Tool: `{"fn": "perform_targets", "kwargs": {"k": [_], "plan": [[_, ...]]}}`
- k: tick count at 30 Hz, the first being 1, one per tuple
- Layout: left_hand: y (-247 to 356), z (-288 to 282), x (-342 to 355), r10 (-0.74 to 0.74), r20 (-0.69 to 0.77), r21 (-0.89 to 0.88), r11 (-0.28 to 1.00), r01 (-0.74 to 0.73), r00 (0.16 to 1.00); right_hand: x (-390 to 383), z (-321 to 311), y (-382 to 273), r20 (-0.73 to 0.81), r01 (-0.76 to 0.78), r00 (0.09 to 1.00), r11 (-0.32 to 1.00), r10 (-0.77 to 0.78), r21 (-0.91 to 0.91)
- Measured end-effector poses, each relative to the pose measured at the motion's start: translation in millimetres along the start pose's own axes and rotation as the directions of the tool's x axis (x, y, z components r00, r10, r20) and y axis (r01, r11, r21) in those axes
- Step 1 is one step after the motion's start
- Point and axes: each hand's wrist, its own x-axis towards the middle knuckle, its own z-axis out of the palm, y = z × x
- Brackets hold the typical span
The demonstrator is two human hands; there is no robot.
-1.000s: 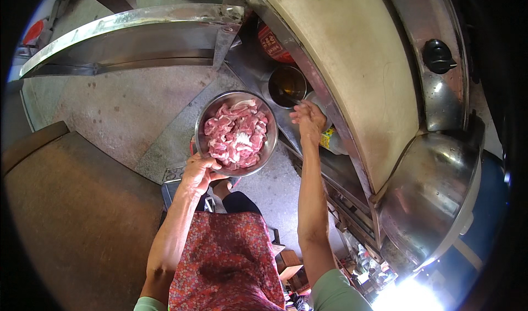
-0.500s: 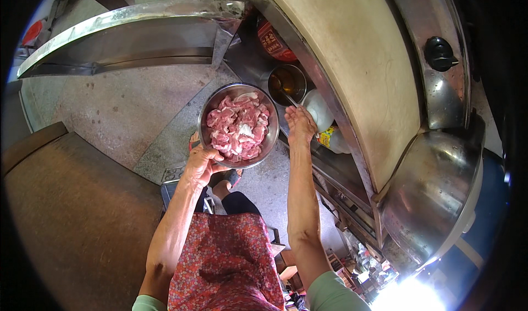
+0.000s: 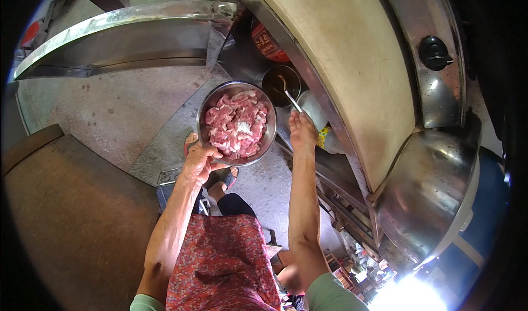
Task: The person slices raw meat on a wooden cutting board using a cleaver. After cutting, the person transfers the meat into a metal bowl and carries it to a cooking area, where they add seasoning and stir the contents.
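My left hand grips the near left rim of a round steel bowl, thumb on top of the edge. In it lie pieces of raw pink meat with a small heap of white powder on them. To the bowl's right, my right hand is closed round the end of a long-handled metal spoon. The spoon's far end reaches into a metal pot that looks dark brown inside; its tip is hard to make out. A whitish rounded container stands beside the handle.
A red package sits behind the pot. The pale counter edge curves along the right, above the low shelf. Farther right are a black knob and a large steel basin. A brown surface lies at left.
The spoon's handle now shows more clearly and its angle in the pot has shifted slightly. My right hand has moved a little nearer to me. The bowl stays held in my left hand.
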Motion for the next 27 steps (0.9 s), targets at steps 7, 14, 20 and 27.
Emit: {"fn": "perform_targets", "kwargs": {"k": [7, 14, 20, 27], "plan": [[-5.5, -5.2, 10.6, -0.026, -0.040, -0.007, 1.000, 0.026, 0.999, -60.9, 4.2, -25.8, 0.098, 0.072, 0.993, 0.994, -0.063, -0.088], [1.2, 1.3, 3.3, 0.005, -0.084, 0.021, 1.000, -0.003, 0.996, -136.1, -10.8, -20.2, 0.183, 0.052, 0.983, 0.977, -0.014, -0.206], [4.9, 3.2, 1.5, 0.025, -0.036, 0.043, 0.999, -0.023, 0.999, -171.5, -25.3, -16.0, 0.192, 0.178, 0.974, 0.929, -0.119, -0.325], [6.7, 2.8, -0.5, 0.032, -0.021, 0.053, 0.998, -0.031, 0.999, -165.4, -7.9, -18.5, 0.211, 0.334, 0.939, 0.865, -0.271, -0.374]]}}
